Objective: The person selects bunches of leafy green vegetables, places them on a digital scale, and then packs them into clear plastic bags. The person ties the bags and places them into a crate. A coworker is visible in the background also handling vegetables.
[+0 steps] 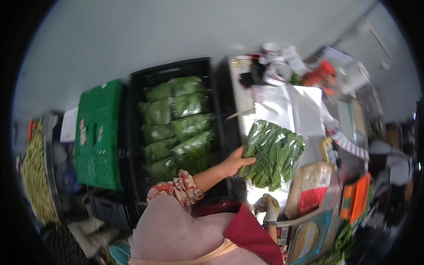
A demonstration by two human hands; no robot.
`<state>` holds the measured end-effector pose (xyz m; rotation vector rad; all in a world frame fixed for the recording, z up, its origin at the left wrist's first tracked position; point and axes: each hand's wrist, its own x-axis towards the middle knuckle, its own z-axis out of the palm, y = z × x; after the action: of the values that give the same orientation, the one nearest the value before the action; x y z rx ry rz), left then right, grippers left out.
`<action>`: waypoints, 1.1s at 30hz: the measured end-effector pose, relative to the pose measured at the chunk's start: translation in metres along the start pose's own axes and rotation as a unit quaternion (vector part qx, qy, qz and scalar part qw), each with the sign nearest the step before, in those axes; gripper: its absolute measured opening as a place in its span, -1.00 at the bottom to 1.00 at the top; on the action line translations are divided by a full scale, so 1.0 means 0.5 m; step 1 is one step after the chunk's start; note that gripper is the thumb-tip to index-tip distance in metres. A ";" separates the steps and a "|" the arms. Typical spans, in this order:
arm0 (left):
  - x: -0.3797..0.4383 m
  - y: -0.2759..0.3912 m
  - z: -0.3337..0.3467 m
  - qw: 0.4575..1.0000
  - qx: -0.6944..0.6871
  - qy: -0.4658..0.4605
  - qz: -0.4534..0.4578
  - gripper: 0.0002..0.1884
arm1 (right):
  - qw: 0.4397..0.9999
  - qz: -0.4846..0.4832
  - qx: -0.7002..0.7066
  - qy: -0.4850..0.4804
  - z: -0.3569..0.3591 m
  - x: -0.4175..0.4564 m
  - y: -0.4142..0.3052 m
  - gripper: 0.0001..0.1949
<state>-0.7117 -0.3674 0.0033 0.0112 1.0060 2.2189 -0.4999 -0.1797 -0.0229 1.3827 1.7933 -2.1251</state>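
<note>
My left hand (pixel 236 162) grips the left edge of a clear plastic bag of leafy greens (pixel 273 152), its thumb lying on top of the film. The bag is held above a steel worktop (pixel 306 150). Below it, near the front edge, my right hand (pixel 270 207) wears a pale glove. Its fingers look curled, but blur hides whether anything is between them. To the left stands a black plastic crate (pixel 172 68) with several similar bags of greens (pixel 188 106) packed in two columns.
Flat clear plastic bags (pixel 285 102) lie at the back of the worktop, near rolls of labels (pixel 278 71). A brown package (pixel 309 188) with a red panel lies at right. A green crate (pixel 99 135) stands on its side at left. Another person (pixel 392 162) is at far right.
</note>
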 end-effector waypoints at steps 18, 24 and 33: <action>-0.333 -0.071 -0.341 0.843 0.389 0.372 0.016 -0.52 | 0.997 -0.067 -0.028 0.027 0.034 -0.001 0.007 -0.83; -0.315 -0.147 -0.335 0.909 0.224 0.351 0.000 -0.38 | 0.997 -0.080 0.003 0.004 0.027 0.011 0.029 -0.85; -0.368 -0.064 -0.300 0.750 0.567 0.338 -0.035 -0.29 | 0.999 -0.007 0.050 0.017 0.068 -0.035 -0.028 -0.90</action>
<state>-0.5940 -0.5608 -0.0752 -0.2962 2.5558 1.1779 -0.5170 -0.2111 -0.0034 1.4402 1.7369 -2.2404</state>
